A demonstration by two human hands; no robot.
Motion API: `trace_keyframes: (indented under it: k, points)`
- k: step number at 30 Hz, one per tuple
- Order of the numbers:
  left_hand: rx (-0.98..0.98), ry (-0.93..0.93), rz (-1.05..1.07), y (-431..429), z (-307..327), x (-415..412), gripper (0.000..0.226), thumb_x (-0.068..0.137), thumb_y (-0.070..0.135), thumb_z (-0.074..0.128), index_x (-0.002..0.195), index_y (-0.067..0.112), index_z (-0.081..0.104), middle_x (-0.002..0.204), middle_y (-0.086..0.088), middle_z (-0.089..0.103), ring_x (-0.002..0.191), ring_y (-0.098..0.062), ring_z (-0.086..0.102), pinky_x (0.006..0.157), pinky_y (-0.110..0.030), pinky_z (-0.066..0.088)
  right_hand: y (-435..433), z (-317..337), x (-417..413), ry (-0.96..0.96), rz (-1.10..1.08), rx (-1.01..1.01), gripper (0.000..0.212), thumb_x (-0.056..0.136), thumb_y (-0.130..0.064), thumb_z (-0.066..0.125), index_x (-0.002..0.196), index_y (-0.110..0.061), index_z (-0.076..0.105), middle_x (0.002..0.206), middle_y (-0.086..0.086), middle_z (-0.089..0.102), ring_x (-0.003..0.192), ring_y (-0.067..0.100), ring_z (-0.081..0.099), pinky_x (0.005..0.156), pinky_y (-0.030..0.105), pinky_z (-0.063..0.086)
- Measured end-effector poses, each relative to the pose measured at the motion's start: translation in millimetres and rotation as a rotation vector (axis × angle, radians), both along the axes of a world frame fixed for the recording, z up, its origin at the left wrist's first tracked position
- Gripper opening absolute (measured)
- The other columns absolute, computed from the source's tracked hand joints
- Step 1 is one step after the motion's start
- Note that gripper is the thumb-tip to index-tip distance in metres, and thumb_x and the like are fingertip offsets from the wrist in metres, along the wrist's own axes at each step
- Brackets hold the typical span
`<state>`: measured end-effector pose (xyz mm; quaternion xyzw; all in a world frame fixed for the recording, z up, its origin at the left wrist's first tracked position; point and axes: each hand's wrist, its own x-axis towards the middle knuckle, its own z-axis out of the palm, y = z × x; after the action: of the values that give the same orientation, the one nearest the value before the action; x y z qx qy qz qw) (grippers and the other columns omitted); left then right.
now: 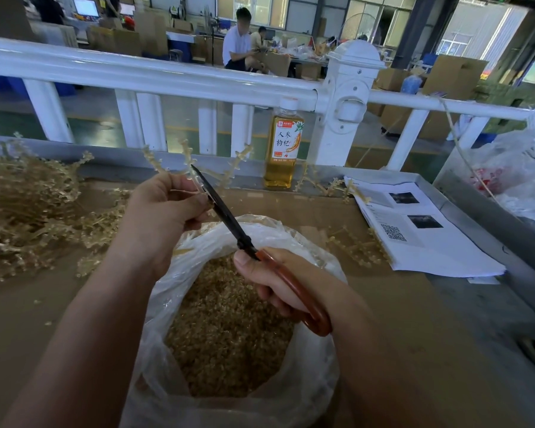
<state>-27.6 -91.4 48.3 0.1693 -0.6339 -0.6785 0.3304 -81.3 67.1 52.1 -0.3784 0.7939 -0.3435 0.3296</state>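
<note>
Cardboard-covered worktop (pixel 383 304): left hand (pixel 164 205) pinches a plastic sprig (pixel 186 152), right hand (pixel 275 279) grips scissors (pixel 226 217) above an open bag (pixel 291 239). Drink bottle (pixel 283 143) at twelve o'clock, papers (pixel 423 242) at two, white railing (pixel 167 75) behind.

Beyond a white post-and-rail railing (pixel 167 76) lies a workshop with green floor (pixel 87 118), stacked brown cardboard boxes (pixel 457 75) and large daylit windows (pixel 254 9).

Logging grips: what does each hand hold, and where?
Left hand pinches a plastic sprig at its stem; right hand grips the scissors by the orange handle.
</note>
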Motion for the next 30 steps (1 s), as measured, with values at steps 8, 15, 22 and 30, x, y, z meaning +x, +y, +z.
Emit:
trace_keyframes:
  k: [8,15,22,30]
  points:
    - [0.038,0.02,-0.096,-4.2,2.5,5.2,0.026,0.083,-0.011,0.053,0.071,0.013,0.051,0.052,0.004,0.06,0.055,-0.015,0.051,0.046,-0.016,0.044,0.8,-9.0,-3.1,-0.1,-0.031,-0.04,0.03,0.085,-0.065,0.038,0.075,-0.037,0.044,0.063,-0.005,0.048,0.044,0.006,0.042,0.046,0.022,0.037]
    - [0.019,0.026,-0.063,0.3,2.1,1.8,0.025,0.083,-0.009,0.055,0.073,0.014,0.051,0.054,0.004,0.059,0.044,-0.005,0.054,0.046,-0.015,0.046,-1.1,-8.4,-3.2,-0.087,-0.033,-0.058,0.03,0.089,-0.059,0.037,0.074,-0.035,0.043,0.059,-0.003,0.046,0.039,0.006,0.04,0.045,0.022,0.037]
    - [0.018,0.008,-0.096,-1.6,2.5,1.7,0.026,0.083,-0.011,0.052,0.073,0.013,0.048,0.047,0.008,0.057,0.043,-0.005,0.051,0.044,-0.016,0.044,-0.8,-9.3,-4.3,-0.073,-0.009,-0.072,0.032,0.082,-0.065,0.036,0.074,-0.036,0.044,0.058,-0.006,0.046,0.035,0.001,0.04,0.043,0.019,0.038]
    - [0.079,0.027,-0.095,-0.9,1.8,-0.7,0.026,0.084,-0.01,0.051,0.074,0.014,0.048,0.047,0.008,0.057,0.044,-0.007,0.049,0.046,-0.019,0.044,-1.4,-11.4,-3.9,-0.104,-0.009,-0.096,0.032,0.082,-0.066,0.037,0.072,-0.035,0.041,0.057,-0.005,0.042,0.038,0.005,0.038,0.043,0.021,0.036]
